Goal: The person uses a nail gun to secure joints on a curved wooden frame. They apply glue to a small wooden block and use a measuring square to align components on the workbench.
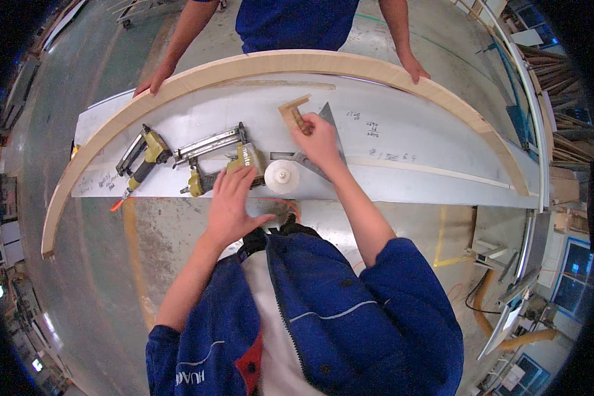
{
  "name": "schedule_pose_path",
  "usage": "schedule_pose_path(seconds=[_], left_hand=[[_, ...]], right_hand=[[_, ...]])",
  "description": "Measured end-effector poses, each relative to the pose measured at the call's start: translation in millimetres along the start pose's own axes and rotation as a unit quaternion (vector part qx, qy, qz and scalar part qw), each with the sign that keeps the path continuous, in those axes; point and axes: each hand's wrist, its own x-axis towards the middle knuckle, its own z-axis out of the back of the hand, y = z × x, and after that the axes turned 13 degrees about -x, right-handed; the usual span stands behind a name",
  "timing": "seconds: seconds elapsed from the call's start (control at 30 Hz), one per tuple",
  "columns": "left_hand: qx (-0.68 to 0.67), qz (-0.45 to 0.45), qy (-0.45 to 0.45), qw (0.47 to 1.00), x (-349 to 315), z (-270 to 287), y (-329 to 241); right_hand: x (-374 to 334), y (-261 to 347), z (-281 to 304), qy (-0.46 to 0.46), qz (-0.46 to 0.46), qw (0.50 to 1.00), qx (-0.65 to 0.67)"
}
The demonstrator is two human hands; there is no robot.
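Note:
My right hand [319,140] is closed around a small L-shaped piece of wood [289,113] above the white work table [389,115]. Under and beside that hand lies a grey metal set square [331,122], partly hidden by my wrist. My left hand [231,208] is at the table's near edge with its fingers spread. Its fingertips reach the yellow-green nail gun [243,157]; whether they touch it I cannot tell. Between my hands stands a white bottle with a nozzle [282,177]. A second nail gun [153,148] lies further left.
Across the table, a co-worker's two hands [153,80] hold a long curved wooden strip [277,63] arching over the far side. A thin wood strip [284,84] lies inside the curve. An orange hose [117,205] shows by the near edge. Stacked timber [551,72] stands at right.

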Motion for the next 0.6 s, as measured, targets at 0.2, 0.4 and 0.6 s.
schedule_pose_path(seconds=[0.2,0.4,0.6], left_hand=[[0.047,0.007,-0.022,0.999,30,-55,9],[-0.057,0.007,-0.017,0.998,44,-56,-13],[-0.597,0.151,-0.117,0.779,17,5,5]], right_hand=[[-71,-7,53,0.0,-0.077,0.973,0.219],[-118,-27,73,-0.059,-0.101,0.954,0.276],[-123,-16,71,0.027,-0.108,0.845,0.523]])
